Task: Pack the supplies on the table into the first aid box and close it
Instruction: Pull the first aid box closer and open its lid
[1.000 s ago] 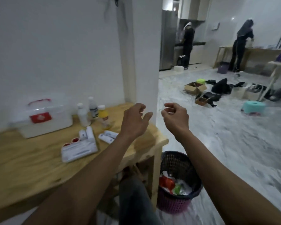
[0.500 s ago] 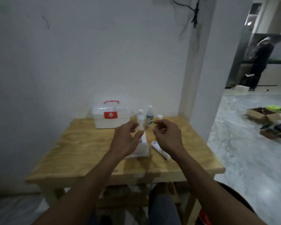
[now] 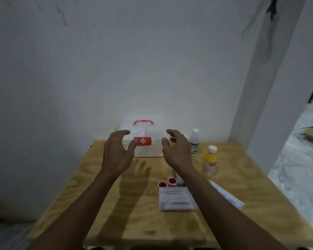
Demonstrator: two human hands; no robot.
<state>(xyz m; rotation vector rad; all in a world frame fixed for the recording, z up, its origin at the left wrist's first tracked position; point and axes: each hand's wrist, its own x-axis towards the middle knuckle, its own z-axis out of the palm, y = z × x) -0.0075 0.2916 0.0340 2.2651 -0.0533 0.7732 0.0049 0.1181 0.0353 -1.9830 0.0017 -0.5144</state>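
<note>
A second ago you were turned toward the open room on your right, with the table off to your left; now you face the table [image 3: 101,186] squarely, and both hands have gone from hovering in mid-air to reaching at the box. That means the looking about is done and the opening step is what you have in hand.

Starting on the left: your left hand [image 3: 117,153] is spread, fingers apart and empty, its thumb just at the red cross label on the front of the first aid box [image 3: 148,132]. Whether the thumb touches the plastic I cannot tell. The box sits at the back of the table against the wall, lid down, red handle [image 3: 143,122] on top.

Your right hand [image 3: 176,151] mirrors the other at the box's right front corner, fingers curled but apart, holding nothing.

Nothing is packed yet, judging from the closed lid and the supplies lying out. Right of the box stands a white bottle [image 3: 194,142], then a yellow bottle [image 3: 209,162] nearer you. In front, partly under your right forearm, are two red-capped tubes [image 3: 167,182], a flat white packet [image 3: 176,199] and a long white tube [image 3: 226,194] toward the right edge.

You will probably need to find the latch behind that red label before the lid lifts.
</note>
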